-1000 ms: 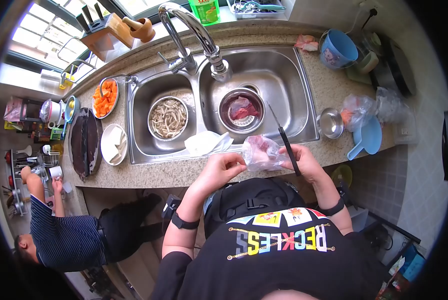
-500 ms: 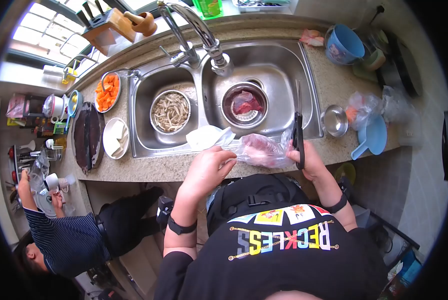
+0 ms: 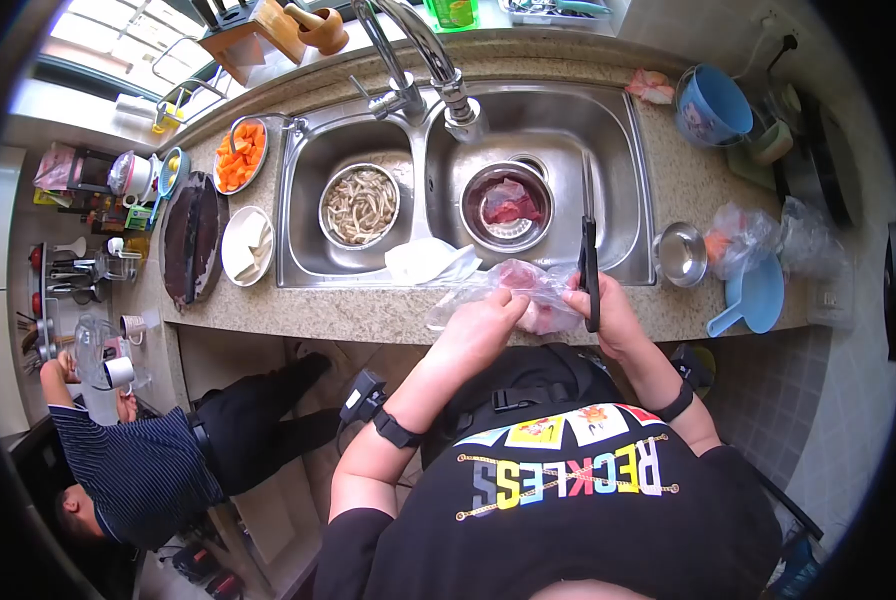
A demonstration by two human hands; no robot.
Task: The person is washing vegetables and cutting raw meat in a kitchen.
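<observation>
My left hand (image 3: 488, 325) is closed on a clear plastic bag (image 3: 548, 312), which holds pieces of pinkish meat. My right hand (image 3: 608, 312) is closed too: it grips black-handled scissors (image 3: 589, 262), whose blades point to the top of the frame, and its fingers also touch the right side of the bag. The bag is at the front edge of the stone counter (image 3: 298, 312), a little right of the centre of the frame. Just beside it lies a white cloth-like piece (image 3: 433, 262), on the front rim of the double sink (image 3: 593, 180). In the right basin, a metal bowl (image 3: 471, 225) contains dark red meat (image 3: 509, 203); in the left basin, another bowl holds pale mushrooms (image 3: 360, 205). At the right of the sink stand a small steel bowl (image 3: 682, 254) and a blue dipper (image 3: 758, 300). At the lower left, another person (image 3: 148, 465) in a striped shirt is near a white mug (image 3: 118, 373).
</observation>
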